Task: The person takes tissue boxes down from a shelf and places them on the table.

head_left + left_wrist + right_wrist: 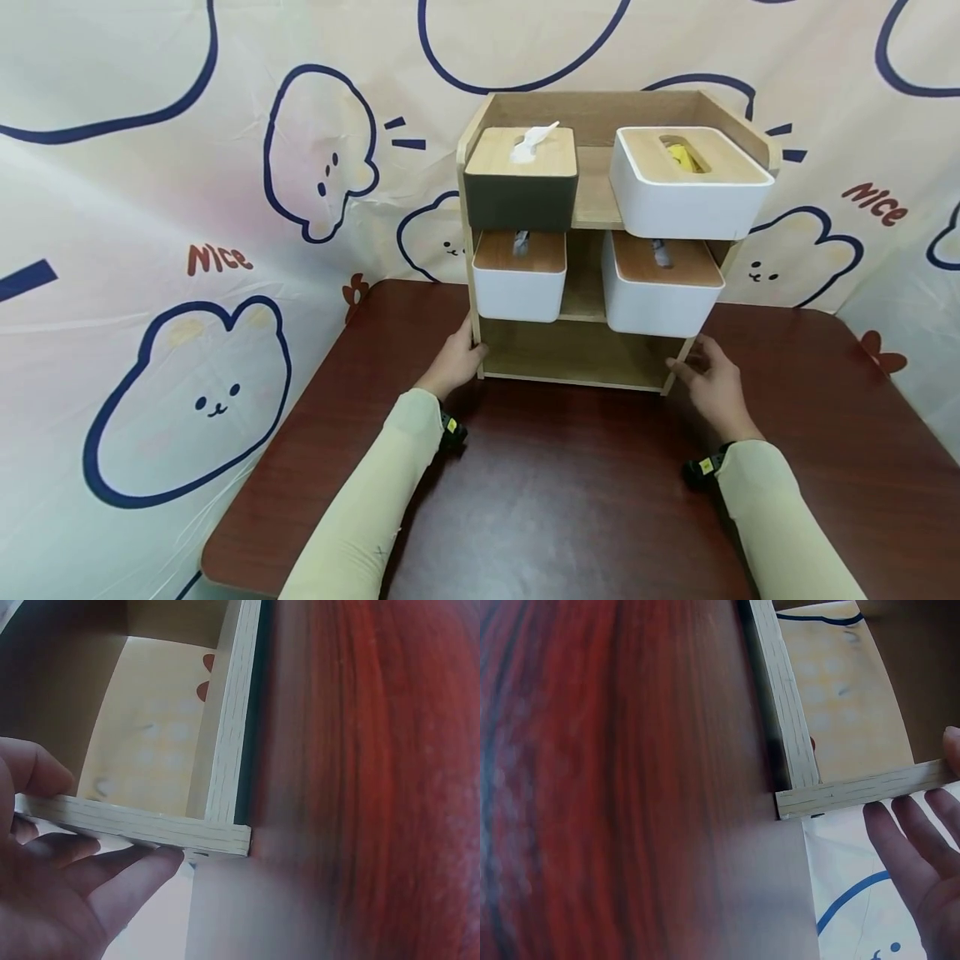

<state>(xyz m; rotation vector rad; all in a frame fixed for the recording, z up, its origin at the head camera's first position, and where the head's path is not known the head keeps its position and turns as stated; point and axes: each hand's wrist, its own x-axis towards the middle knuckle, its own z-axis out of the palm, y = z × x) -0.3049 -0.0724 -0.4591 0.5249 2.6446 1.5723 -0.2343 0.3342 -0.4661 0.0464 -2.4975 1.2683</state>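
A light wooden shelf rack [570,352] with three levels stands on the table between both hands. My left hand [453,362] grips the lower front of its left side panel [135,821]: thumb on the inner face, fingers along the outer face. On the other side, my right hand [716,387] holds the right side panel [870,787] near its foot, fingers outside and thumb inside. The top level carries a dark green tissue box [521,200] and a white tissue box [693,208]. Below them sit two white boxes with brown lids, one left [519,294] and one right [660,307].
The rack rests on a dark red-brown wooden table [570,492] with rounded corners. Behind it hangs a pale cloth [330,258] printed with blue-outlined bears. A white tissue [534,142] sticks out of the green box, and something yellow [681,156] shows in the upper white box's slot.
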